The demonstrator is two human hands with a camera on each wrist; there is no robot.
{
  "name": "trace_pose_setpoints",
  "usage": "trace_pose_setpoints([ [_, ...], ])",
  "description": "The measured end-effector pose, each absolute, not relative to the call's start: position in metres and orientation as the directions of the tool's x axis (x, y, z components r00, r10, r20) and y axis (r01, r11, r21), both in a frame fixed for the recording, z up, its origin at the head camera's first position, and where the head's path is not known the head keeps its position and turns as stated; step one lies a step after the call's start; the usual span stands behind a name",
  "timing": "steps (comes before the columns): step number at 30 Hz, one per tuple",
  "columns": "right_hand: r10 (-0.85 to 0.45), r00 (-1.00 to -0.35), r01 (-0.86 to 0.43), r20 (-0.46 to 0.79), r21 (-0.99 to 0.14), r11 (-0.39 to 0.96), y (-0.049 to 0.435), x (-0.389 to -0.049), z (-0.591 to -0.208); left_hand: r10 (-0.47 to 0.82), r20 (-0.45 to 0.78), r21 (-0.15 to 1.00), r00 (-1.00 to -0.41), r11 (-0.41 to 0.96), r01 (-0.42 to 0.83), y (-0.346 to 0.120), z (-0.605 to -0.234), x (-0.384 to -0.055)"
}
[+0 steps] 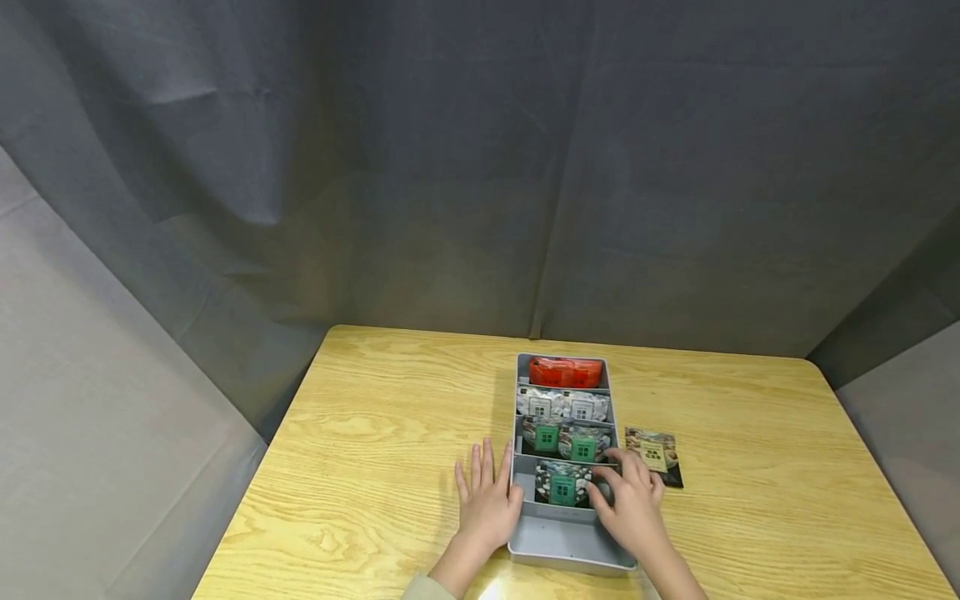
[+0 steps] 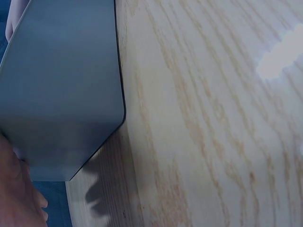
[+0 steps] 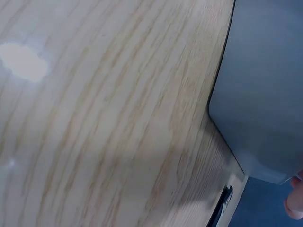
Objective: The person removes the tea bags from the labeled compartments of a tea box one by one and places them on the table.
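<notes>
Worktop [image 1: 360, 433] in yellowish wood carries a long grey tray [image 1: 566, 537], set about midway between its left and right edges and reaching close to its far edge. The left hand [image 1: 489, 504] lies straight-fingered beside the tray, thumb at its rim, grip open; steadying the tray lightly there should help. The right hand [image 1: 633, 504] bends its fingers at the right side of a green-labelled packet [image 1: 562, 485] in the compartment second from the near end; whether that grip pinches it, I cannot tell. Best to settle the packet squarely, then lift the fingers without brushing neighbours. A yellow-labelled packet [image 1: 655, 454] lies towards the worktop's right edge.
</notes>
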State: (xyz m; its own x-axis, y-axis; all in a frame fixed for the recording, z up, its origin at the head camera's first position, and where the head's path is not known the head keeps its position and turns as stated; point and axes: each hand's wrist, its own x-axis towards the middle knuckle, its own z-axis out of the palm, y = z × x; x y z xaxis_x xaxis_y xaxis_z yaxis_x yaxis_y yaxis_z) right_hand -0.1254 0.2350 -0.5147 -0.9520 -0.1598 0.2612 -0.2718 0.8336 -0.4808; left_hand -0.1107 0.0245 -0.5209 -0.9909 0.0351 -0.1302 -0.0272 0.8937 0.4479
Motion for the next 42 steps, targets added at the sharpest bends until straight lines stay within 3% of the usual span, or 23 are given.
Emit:
trace_pose_setpoints([
  [8,-0.148,-0.926,-0.324,0.348,-0.529,0.784,0.229,-0.126,-0.515,0.033,-0.137,0.445,-0.990,0.895,-0.031,0.026,-0.522,-0.112],
  [19,-0.205,-0.836,-0.485,0.509,-0.513,0.708,0.229,-0.127,-0.511,0.027,-0.137,0.444,-0.990,0.895,-0.038,0.026,-0.522,-0.111],
  [34,-0.170,-0.681,-0.632,0.712,-0.454,0.629,0.251,-0.133,-0.464,0.030,-0.131,0.455,-0.991,0.890,-0.033,0.026,-0.522,-0.110],
  [42,-0.094,-0.608,-0.638,0.789,-0.414,0.649,0.277,-0.146,-0.447,0.030,-0.122,0.450,-0.992,0.893,-0.028,0.025,-0.522,-0.111],
])
